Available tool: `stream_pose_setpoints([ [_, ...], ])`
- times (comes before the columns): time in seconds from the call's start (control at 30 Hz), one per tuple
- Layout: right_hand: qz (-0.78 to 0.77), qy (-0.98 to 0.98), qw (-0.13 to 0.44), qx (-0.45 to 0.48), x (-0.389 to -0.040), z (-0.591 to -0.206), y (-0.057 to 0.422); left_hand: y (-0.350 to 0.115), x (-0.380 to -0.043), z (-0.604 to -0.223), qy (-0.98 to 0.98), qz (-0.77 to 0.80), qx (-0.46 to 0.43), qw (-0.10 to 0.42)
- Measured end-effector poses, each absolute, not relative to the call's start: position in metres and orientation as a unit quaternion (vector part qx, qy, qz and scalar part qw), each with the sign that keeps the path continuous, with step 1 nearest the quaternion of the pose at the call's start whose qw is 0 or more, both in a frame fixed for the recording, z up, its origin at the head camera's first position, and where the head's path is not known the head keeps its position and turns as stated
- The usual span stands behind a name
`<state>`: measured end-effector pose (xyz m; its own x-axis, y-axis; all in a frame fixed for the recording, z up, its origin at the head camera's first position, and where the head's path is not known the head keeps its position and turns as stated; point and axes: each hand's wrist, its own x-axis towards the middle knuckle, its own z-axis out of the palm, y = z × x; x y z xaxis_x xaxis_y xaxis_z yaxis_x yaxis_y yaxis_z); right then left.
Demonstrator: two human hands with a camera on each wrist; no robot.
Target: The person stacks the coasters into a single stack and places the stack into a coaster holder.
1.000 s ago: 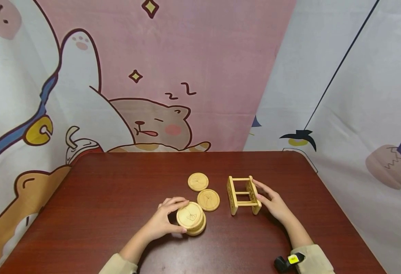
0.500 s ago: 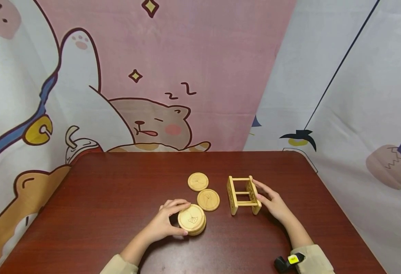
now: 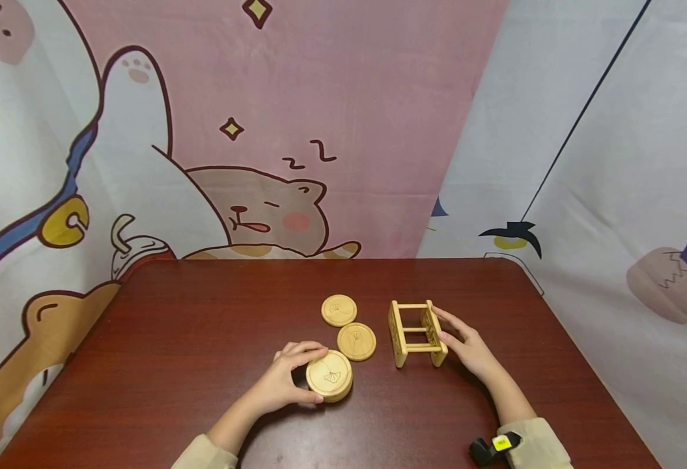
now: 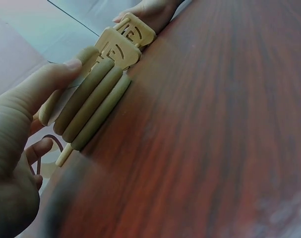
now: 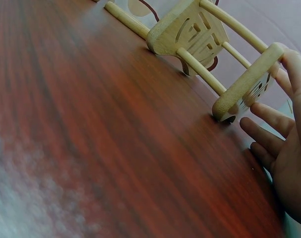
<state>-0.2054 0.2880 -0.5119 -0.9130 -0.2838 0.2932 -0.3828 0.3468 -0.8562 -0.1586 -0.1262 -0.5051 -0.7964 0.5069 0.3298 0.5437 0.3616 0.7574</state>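
Note:
Pale wooden coasters with an engraved leaf form a small stack (image 4: 93, 104) on the table. My left hand (image 3: 284, 378) pinches the top coaster (image 3: 329, 376) by its edges, thumb on the near side and fingers on the far side. In the left wrist view this coaster leans slightly over several others beneath it. A small wooden rack (image 3: 402, 335) with two cut-out side panels and round rods stands to the right. My right hand (image 3: 466, 345) touches the outside of its right panel with loosely extended fingers (image 5: 269, 119).
Two single coasters lie flat beyond the stack, one nearer (image 3: 357, 342) and one farther (image 3: 339, 311). All stand on a dark red wooden table (image 3: 232, 306). A cartoon-printed cloth (image 3: 378, 130) hangs behind its far edge.
My left hand has brought the top coaster slightly right and toward me, so it sits more squarely over the stack. My right hand and the rack have stayed in place.

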Motion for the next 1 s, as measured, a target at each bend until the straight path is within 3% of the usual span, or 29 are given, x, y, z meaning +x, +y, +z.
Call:
stream_pose_setpoints([
  [1.0,0.516,-0.833,0.046,0.193,-0.2045,-0.5109,0.2890,-0.1240,-0.1572,-0.5044,-0.829,-0.469,-0.304,-0.001],
])
